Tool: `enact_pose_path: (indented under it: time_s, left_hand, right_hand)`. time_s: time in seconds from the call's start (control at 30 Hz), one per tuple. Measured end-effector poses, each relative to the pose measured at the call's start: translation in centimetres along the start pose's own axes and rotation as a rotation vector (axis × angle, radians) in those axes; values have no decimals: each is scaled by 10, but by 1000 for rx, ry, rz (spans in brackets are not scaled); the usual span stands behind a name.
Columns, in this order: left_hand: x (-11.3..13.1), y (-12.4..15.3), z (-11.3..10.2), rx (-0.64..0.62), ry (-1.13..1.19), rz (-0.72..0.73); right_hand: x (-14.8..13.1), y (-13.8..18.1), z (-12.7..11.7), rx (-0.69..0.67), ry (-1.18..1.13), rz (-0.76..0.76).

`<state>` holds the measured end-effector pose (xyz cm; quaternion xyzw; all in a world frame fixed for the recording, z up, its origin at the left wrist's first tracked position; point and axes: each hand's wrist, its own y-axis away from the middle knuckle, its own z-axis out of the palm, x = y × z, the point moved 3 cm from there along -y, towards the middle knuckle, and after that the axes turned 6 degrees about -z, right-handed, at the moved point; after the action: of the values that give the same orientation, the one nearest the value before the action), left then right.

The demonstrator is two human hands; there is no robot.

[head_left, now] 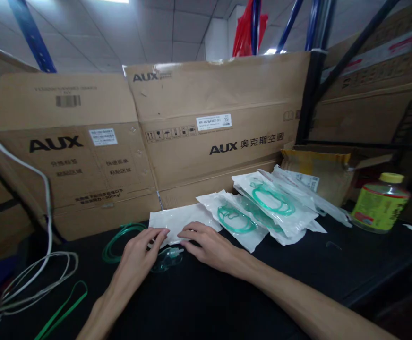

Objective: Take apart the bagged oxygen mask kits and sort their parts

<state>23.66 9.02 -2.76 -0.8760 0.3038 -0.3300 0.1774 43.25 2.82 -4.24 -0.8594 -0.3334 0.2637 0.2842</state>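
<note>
A flat white pouch (183, 218) lies at the foot of the cardboard. My left hand (139, 250) pinches its near left edge between thumb and fingers. From the other side, my right hand (208, 243) has its thumb and fingers closed on the same near edge. Just below the pouch, between my hands, rests a clear green oxygen mask (168, 259), partly covered by my left hand. A coil of green tubing (111, 248) sits left of my left hand, its right part hidden behind the wrist. To the right, sealed pouches with green tubing (239, 219) are piled up.
A large cardboard sheet (223, 99) stands behind the black table (206, 302). A yellow-capped bottle (381, 203) and an open carton (317, 174) stand at the right. On the left are a white cable (48, 198) and a green strap (64, 311).
</note>
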Motion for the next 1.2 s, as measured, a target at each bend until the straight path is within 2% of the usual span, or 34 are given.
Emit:
enact_pose_path:
  time_s: [0.1, 0.17, 0.23, 0.33, 0.4, 0.5, 0.6, 0.73, 0.83, 1.0, 1.2]
  left_hand:
    - [11, -6, -1, 22, 112, -123]
    - [21, -13, 5, -13, 224, -194]
    - [34, -21, 20, -107, 375, -250]
    - [60, -30, 53, -294, 648, -335]
    - [80, -31, 75, -373, 757, -357]
    - [109, -25, 101, -427, 801, -330]
    - [129, -14, 117, -438, 763, -276]
    - [136, -4, 126, -388, 696, -250]
    - [134, 0, 128, -393, 710, -263]
    - [133, 5, 127, -380, 706, -232]
    - [134, 9, 126, -386, 733, -235]
  right_hand:
    - [1, 1, -27, 66, 73, 10]
    - [0, 6, -46, 107, 122, 21]
    - [-2, 14, -63, 134, 170, 32]
    - [-6, 26, -84, 148, 244, 36]
    - [-5, 32, -100, 159, 300, 45]
    - [2, 41, -134, 214, 410, 107]
    - [19, 57, -177, 282, 553, 232]
    - [48, 91, -233, 289, 763, 431]
    - [68, 118, -261, 231, 914, 587]
    - [92, 144, -273, 16, 1034, 738]
    - [106, 144, -271, -122, 1072, 793]
